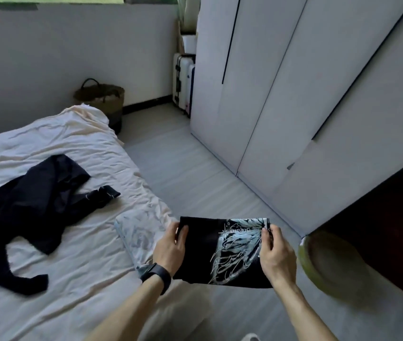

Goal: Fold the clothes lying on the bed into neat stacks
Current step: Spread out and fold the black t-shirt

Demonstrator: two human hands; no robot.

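I hold a folded black T-shirt [210,252] with a pale blue and white print in the air, past the bed's right edge and above the floor. My left hand [169,247] grips its left side and my right hand [278,254] grips its right side. A folded pale patterned garment [141,232] lies on the bed [72,267] near the edge, just left of the T-shirt. Farther left a dark long-sleeved garment [35,207] lies unfolded and crumpled on the cream sheet.
White wardrobe doors [294,94] run along the right. A dark woven basket [102,97] stands by the far wall, a white suitcase [183,82] in the corner. A green round object [328,264] sits close by my right hand, beside dark furniture [392,230]. Grey floor runs between bed and wardrobe.
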